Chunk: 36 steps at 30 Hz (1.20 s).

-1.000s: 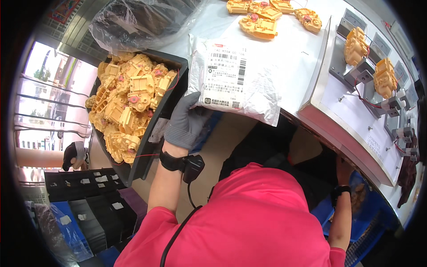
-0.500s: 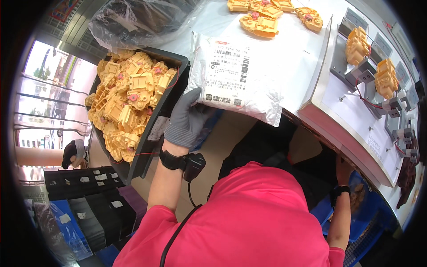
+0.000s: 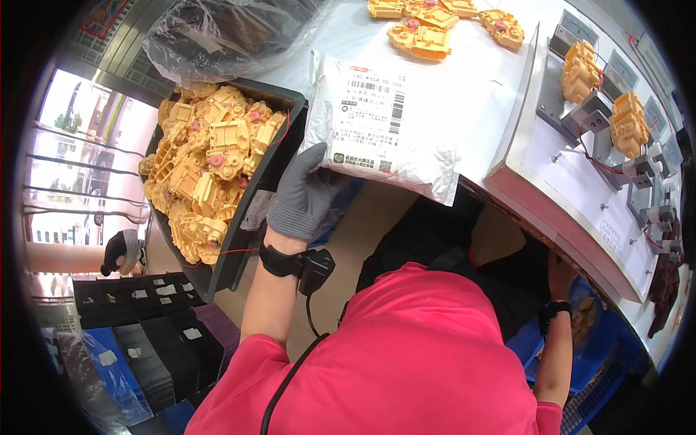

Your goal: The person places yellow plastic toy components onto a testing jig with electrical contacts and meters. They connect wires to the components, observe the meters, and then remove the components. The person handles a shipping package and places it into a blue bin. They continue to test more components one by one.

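Observation:
My left hand, in a grey glove, grips the lower left corner of a white plastic mailing bag. The thumb lies over the front, while the other fingers go behind it. A printed label with barcodes covers much of the bag's face. The bag is flat and slightly tilted at the front edge of the white table. Low on the right, my bare right hand reaches beneath the table edge, beside a blue bin. Its fingers are hidden there.
Left of the bag, a black crate is heaped with yellow plastic housings. More yellow housings lie at the table's back. A test fixture with mounted housings stands right. Clear plastic wrap covers the far left; a person is beyond.
The view has shifted very slightly. My left hand still grips the mailing bag, and my right hand stays under the table edge.

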{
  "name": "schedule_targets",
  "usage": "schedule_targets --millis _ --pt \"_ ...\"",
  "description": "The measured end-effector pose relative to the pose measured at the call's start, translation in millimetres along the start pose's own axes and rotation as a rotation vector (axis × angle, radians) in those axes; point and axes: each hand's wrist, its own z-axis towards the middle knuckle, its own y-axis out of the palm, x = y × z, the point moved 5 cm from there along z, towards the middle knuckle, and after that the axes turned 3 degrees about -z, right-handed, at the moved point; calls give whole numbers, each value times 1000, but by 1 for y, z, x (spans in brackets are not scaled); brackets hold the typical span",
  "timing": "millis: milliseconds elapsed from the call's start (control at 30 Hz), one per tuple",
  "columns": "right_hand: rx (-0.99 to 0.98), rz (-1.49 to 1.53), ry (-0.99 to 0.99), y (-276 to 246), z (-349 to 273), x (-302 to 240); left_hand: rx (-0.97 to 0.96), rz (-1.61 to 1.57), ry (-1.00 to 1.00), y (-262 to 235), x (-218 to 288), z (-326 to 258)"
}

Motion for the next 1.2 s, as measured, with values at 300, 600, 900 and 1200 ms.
schedule_targets --millis 300,600,900,1200 --pt "-5 10 9 5 0 6 7 -88 8 2 -1 1" --pt "209 -214 -186 -5 -3 -8 -24 -105 4 7 0 0" --pt "14 102 45 -1 0 2 -15 -87 10 5 0 1" --pt "30 89 18 10 0 12 -23 -121 2 4 -1 0"
